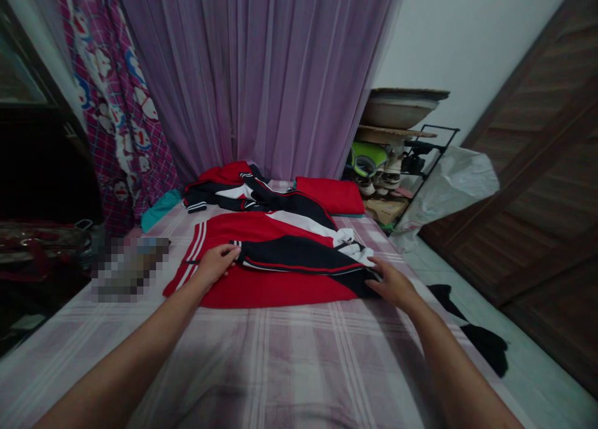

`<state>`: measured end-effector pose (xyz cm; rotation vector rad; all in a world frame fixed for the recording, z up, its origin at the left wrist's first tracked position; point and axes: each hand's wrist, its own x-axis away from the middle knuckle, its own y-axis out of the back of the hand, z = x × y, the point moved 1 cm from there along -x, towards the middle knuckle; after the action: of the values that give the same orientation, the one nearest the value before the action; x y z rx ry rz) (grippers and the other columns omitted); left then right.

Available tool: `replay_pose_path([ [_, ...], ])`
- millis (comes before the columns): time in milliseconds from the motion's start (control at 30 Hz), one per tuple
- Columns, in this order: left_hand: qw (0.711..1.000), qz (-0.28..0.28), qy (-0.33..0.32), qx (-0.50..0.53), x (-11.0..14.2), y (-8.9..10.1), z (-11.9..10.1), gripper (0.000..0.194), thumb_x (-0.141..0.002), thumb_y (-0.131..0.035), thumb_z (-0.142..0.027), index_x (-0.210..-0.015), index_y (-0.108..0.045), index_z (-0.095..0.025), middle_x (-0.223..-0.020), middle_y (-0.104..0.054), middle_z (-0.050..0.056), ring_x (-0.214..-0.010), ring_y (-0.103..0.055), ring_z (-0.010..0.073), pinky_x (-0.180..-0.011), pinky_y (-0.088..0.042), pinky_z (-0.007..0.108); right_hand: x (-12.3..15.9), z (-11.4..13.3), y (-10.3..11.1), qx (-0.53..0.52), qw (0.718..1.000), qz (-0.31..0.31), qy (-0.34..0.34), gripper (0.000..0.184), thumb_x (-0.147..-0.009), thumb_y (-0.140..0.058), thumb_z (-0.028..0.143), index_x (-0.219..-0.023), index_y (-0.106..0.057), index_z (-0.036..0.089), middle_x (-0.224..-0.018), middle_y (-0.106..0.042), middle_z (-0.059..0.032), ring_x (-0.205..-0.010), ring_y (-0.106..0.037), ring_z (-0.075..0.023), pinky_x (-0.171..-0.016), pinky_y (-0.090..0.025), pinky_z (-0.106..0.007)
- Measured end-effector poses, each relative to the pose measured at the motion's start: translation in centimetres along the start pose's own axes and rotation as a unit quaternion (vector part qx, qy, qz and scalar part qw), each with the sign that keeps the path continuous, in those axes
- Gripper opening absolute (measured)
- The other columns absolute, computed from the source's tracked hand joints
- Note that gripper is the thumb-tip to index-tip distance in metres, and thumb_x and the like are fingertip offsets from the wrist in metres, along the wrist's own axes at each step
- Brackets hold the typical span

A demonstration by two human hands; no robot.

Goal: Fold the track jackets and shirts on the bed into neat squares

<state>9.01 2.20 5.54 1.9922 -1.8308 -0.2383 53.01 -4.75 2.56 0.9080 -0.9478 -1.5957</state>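
A red, navy and white tracksuit jacket (280,291) lies spread on the bed, its striped hem toward the left and its white-lined collar toward the right. One navy sleeve with red and white piping is laid across the body. My left hand (213,266) pinches this sleeve at its striped cuff. At the shoulder end, my right hand (395,286) grips the fabric, thumb and fingers on either side of the sleeve's top; its fingertips are partly hidden. Behind lies a second, crumpled jacket (224,174) in the same colours.
A folded red garment (329,195) sits at the bed's far right, and a teal cloth (161,209) at the far left. Purple curtains (261,74) hang behind the bed. On the right stand a shoe rack (387,167) and a white plastic bag (453,180). Black cloth (483,348) lies beyond the right edge.
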Motion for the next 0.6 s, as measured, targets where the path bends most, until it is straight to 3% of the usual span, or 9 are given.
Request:
replay_pose_path([
  [67,0.995,-0.073,-0.064,0.019,-0.1,1.0,-0.8,0.045,-0.077,-0.061,-0.049,-0.108,-0.070,-0.017,-0.083,-0.073,0.004,-0.056,-0.060,0.0117,-0.042,-0.042,0.018,0.3,-0.2,-0.3,0.019,1.000,-0.017,-0.012,0.044,-0.070,-0.056,0.021,-0.113,-0.064,0.027,-0.106,-0.074,-0.0070,-0.098,-0.069,-0.0309,-0.084,-0.054,-0.044],
  [133,0.985,-0.123,-0.122,0.020,0.2,2.5,-0.7,0.049,-0.076,-0.059,-0.049,-0.113,-0.069,-0.019,-0.086,-0.073,0.002,-0.054,-0.057,0.0104,-0.047,-0.046,0.021,0.5,-0.1,-0.4,0.026,0.998,-0.049,0.018,0.031,-0.072,-0.051,0.019,-0.098,-0.065,0.030,-0.100,-0.073,-0.0042,-0.096,-0.068,-0.0287,-0.082,-0.053,-0.042],
  [267,0.975,-0.129,-0.136,-0.122,1.5,4.9,2.4,0.045,-0.077,-0.056,-0.046,-0.113,-0.070,-0.022,-0.081,-0.071,0.000,-0.063,-0.062,0.0157,-0.057,-0.049,0.025,1.3,0.0,-0.9,0.022,0.993,-0.039,0.109,0.025,-0.069,-0.047,0.012,-0.081,-0.064,0.026,-0.096,-0.072,-0.0042,-0.097,-0.066,-0.0247,-0.086,-0.051,-0.037],
  [433,0.935,-0.119,-0.164,-0.292,3.0,5.1,6.5,0.040,-0.080,-0.049,-0.038,-0.109,-0.072,-0.024,-0.109,-0.071,0.006,-0.100,-0.066,0.0229,-0.088,-0.051,0.033,2.3,0.0,-1.4,0.028,0.990,0.026,0.139,0.037,-0.069,-0.047,0.008,-0.092,-0.072,0.023,-0.106,-0.072,-0.0055,-0.107,-0.064,-0.0216,-0.098,-0.047,-0.035],
  [600,0.884,-0.141,-0.208,-0.394,3.8,4.9,5.6,0.037,-0.083,-0.049,-0.036,-0.106,-0.073,-0.021,-0.129,-0.062,0.014,-0.118,-0.059,0.0305,-0.103,-0.045,0.044,2.6,0.8,-0.1,0.059,0.988,0.059,0.127,0.049,-0.067,-0.051,0.008,-0.109,-0.074,0.019,-0.131,-0.065,-0.0107,-0.126,-0.057,-0.0275,-0.110,-0.041,-0.042],
])
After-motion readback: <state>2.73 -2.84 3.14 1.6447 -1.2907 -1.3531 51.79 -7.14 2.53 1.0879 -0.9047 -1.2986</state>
